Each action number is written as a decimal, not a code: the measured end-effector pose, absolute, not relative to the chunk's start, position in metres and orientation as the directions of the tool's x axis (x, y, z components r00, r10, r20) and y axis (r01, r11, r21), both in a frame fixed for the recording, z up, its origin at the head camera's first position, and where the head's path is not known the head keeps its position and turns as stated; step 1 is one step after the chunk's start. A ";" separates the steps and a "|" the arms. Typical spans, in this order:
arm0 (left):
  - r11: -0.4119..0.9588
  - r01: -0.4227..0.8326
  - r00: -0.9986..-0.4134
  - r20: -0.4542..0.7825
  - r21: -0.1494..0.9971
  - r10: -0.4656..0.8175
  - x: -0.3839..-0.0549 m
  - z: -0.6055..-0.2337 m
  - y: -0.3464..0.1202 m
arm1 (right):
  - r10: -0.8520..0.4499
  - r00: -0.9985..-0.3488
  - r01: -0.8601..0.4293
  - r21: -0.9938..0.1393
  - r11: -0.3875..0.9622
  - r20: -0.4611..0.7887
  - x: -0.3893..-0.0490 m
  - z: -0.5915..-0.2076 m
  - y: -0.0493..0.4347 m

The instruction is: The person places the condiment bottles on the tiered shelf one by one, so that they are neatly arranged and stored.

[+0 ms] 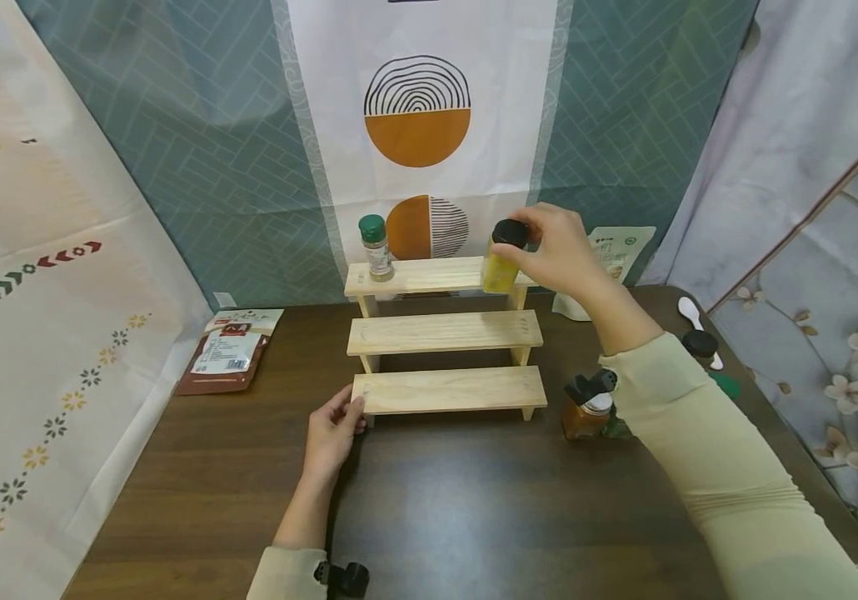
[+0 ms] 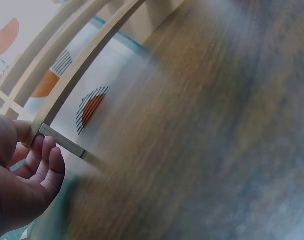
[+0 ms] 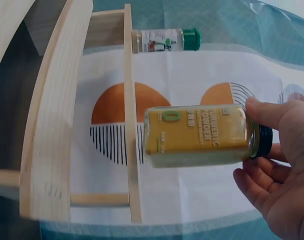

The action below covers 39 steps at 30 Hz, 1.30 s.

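Observation:
A three-tier wooden shelf (image 1: 444, 332) stands on the dark table. My left hand (image 1: 333, 429) pinches the left end of its lowest step; in the left wrist view the thumb and fingers (image 2: 37, 150) meet at that corner. My right hand (image 1: 555, 250) holds a jar of turmeric powder (image 3: 202, 135) by its black lid, at the right end of the top step. The jar is upright in the head view; whether its base touches the wood I cannot tell. A green-capped spice bottle (image 1: 376, 248) stands on the left end of the top step.
A brown packet (image 1: 230, 352) lies left of the shelf. Behind my right arm is a pale green pouch (image 1: 620, 250). An orange-brown jar (image 1: 582, 419) stands right of the shelf, partly behind the sleeve. A white spoon (image 1: 689, 312) and a black-lidded container (image 1: 700, 344) are farther right.

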State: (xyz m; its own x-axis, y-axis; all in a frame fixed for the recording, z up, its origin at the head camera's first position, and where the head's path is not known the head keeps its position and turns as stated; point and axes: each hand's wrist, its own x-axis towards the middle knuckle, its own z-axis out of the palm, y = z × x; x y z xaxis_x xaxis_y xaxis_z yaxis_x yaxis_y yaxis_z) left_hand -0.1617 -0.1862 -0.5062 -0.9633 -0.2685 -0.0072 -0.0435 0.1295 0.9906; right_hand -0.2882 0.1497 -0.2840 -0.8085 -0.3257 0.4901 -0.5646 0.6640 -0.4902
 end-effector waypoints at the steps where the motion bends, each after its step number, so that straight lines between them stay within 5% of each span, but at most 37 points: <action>1: 0.128 -0.041 -0.964 -0.006 0.991 -0.266 -0.162 -0.506 -0.186 | -0.326 -0.808 -0.566 -0.490 0.663 0.491 -0.290 -0.284 0.146; 19: 0.117 -0.054 -0.966 -0.023 0.992 -0.256 -0.161 -0.507 -0.189 | -0.367 -0.787 -0.600 -0.478 0.641 0.496 -0.316 -0.286 0.092; 39: 0.131 -0.034 -0.965 0.002 0.991 -0.263 -0.161 -0.507 -0.188 | -0.361 -0.859 -0.507 -0.512 0.694 0.362 -0.337 -0.282 0.060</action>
State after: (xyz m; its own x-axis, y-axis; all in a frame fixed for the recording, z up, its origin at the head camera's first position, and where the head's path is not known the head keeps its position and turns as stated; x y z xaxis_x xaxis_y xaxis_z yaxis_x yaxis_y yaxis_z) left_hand -0.1613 -0.1884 -0.5065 -0.9647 -0.2632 0.0021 -0.0336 0.1312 0.9908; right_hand -0.3370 0.0603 -0.2818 -0.8594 -0.3613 0.3618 -0.5070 0.6937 -0.5117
